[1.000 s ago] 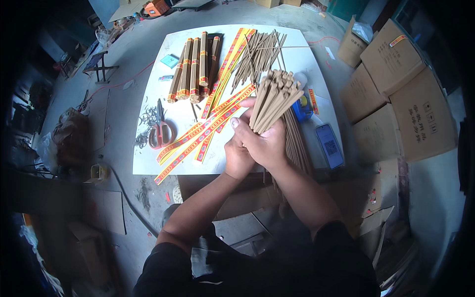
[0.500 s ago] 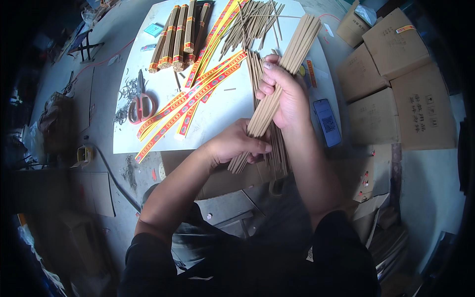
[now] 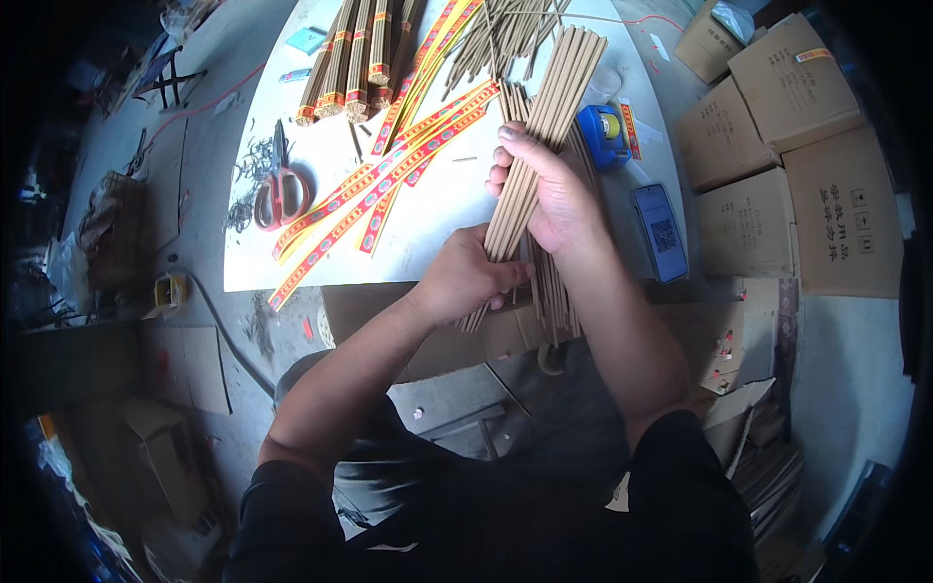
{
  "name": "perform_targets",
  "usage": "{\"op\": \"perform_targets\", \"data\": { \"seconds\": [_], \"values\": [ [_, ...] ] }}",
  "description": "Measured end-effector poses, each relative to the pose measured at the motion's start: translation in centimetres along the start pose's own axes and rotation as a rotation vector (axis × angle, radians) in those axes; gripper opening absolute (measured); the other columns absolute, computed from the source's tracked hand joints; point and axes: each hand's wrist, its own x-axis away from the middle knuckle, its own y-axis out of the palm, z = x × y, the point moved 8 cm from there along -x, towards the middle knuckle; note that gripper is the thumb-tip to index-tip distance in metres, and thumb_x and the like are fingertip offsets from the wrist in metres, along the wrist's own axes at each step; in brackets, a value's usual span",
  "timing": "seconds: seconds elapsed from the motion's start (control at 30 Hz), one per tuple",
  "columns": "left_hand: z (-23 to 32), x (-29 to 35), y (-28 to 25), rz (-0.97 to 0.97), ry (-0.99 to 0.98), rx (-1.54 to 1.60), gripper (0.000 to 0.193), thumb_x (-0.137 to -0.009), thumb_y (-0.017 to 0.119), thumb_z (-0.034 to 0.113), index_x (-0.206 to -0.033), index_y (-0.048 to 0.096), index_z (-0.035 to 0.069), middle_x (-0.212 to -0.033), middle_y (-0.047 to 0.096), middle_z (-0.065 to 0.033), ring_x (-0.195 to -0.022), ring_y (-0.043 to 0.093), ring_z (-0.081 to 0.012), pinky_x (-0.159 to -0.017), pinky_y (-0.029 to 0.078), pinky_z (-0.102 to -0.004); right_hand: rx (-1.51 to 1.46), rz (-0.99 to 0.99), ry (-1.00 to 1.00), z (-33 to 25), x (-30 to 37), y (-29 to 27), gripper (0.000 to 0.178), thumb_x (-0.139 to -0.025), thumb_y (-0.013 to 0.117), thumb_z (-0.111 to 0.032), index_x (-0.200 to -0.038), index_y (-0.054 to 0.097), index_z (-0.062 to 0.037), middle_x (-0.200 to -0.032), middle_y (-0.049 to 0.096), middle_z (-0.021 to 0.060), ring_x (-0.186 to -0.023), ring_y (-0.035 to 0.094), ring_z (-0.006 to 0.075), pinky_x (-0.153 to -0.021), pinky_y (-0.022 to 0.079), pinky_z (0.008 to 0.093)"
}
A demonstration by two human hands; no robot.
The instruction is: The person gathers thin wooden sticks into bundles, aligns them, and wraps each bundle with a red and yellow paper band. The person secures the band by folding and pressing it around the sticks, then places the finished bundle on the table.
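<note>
A slanting bundle of brown incense sticks [image 3: 559,87] is held over the near edge of the white table [image 3: 428,219]. My left hand [image 3: 466,277] is closed around its lower end, thumb across the front. Higher up, my right hand [image 3: 552,194] grips the same bundle, its thumb lying along the sticks. More loose incense sticks [image 3: 550,303] lie behind and beneath my hands, partly hidden and jutting past the table edge. Left of the bundle, red and yellow paper strips [image 3: 389,180] lie crossed on the table.
Banded stick bundles [image 3: 358,73] and a loose stick pile [image 3: 496,44] lie at the back. Scissors [image 3: 282,194] rest at left. On the right are a blue tape dispenser [image 3: 604,141], a phone [image 3: 661,233] and, off the table, stacked cardboard boxes [image 3: 826,194].
The bundle has tipped a little more upright and its top has shifted left, with both hands still gripping it. The blue tape dispenser has come into sight; the view has shifted slightly.
</note>
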Motion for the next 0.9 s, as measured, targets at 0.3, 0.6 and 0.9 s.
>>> {"op": "perform_targets", "data": {
  "seconds": [0.3, 0.6, 0.9],
  "values": [
    [0.3, 1.8, 1.7, -0.359, -0.053, 0.553, 0.024, -0.087, 0.084, 0.006, -0.096, 0.062, 0.005, -0.078, 0.067, -0.0040, -0.059, 0.063, -0.0128, -0.055, 0.053, -0.0265, -0.192, -0.345, 0.056, 0.2, 1.6, 2.5, 0.021, -0.098, 0.063, -0.018, -0.117, 0.059, -0.0098, -0.070, 0.045, -0.0075, -0.060, 0.046, 0.0064, -0.064, 0.044, 0.0294],
    [0.6, 0.4, -0.6, 0.178, 0.167, -0.092, 0.017, -0.090, 0.079, 0.006, -0.098, 0.064, 0.004, -0.078, 0.067, -0.0052, -0.057, 0.062, -0.0138, -0.056, 0.053, -0.0293, 0.071, 0.060, -0.117, 0.4, 1.3, 0.9, 0.019, -0.093, 0.073, -0.011, -0.105, 0.059, -0.0097, -0.074, 0.053, -0.0029, -0.064, 0.054, 0.0114, -0.064, 0.048, 0.0321],
    [0.4, 1.5, 2.1, -0.447, -0.121, 0.602, 0.022, -0.089, 0.082, 0.009, -0.090, 0.060, 0.005, -0.070, 0.061, -0.0031, -0.051, 0.057, -0.0121, -0.048, 0.046, -0.0274, -0.232, -0.499, 0.107, 0.6, 1.8, 3.4, 0.013, -0.095, 0.063, -0.017, -0.103, 0.054, -0.0124, -0.066, 0.045, -0.0077, -0.057, 0.047, 0.0073, -0.064, 0.045, 0.0300]
  ]
}}
